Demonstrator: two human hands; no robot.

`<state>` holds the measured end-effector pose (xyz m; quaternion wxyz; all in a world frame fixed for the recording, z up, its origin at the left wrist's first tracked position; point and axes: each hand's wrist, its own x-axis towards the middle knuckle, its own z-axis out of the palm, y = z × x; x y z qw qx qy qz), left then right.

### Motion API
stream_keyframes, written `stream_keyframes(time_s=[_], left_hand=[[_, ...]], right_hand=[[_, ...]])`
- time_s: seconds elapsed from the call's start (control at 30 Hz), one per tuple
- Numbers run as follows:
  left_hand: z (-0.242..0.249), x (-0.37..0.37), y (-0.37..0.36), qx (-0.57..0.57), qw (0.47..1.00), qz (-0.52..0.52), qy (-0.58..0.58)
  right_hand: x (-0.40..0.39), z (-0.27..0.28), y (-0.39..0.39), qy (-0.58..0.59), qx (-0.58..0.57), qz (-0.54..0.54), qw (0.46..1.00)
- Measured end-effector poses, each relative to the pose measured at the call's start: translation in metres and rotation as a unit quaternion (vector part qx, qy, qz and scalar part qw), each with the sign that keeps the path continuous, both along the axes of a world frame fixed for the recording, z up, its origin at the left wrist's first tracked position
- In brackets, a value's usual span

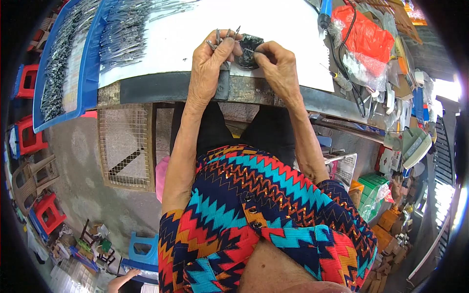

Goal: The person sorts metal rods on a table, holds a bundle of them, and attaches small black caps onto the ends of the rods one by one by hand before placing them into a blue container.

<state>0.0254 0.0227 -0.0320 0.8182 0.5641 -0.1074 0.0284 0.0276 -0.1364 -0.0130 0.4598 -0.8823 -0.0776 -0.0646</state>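
Observation:
Several small metal pieces stick out between the fingers of my left hand [215, 56], which are closed round them over the white work surface [171, 36]. Right of it, my right hand [278, 63] has thumb and forefinger pinched together on a thin metal piece. Between both hands lies a small black bundle or dish [249, 51] with a shiny surface; what it is exactly I cannot make out. Metal pieces like these form a spread pile [123, 36] at the left of the surface.
A blue tray [88, 63] full of metal pieces stands at the left. To the right are a blue-handled tool [324, 14], a black cable [346, 39], a red plastic bag [364, 36] and clutter. At the bottom left, another person's arm [124, 279] shows.

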Motion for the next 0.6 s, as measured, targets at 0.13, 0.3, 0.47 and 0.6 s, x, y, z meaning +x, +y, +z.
stream_keyframes(time_s=[0.13,0.3,0.47,0.6], left_hand=[[0.002,0.0,-0.001,0.009,1.0,0.0,0.005],[0.001,0.0,0.0,0.008,1.0,-0.006,-0.001],[0.001,-0.001,-0.001,0.005,1.0,-0.006,0.001],[0.0,0.001,-0.001,0.01,1.0,-0.003,-0.012]], right_hand=[[-0.003,0.001,-0.004,0.054,0.112,-0.033,0.992],[-0.006,0.004,-0.002,0.094,0.242,-0.007,0.966],[-0.006,0.008,0.002,0.074,0.173,0.024,0.982],[-0.006,0.019,0.002,0.03,0.057,0.049,0.997]])
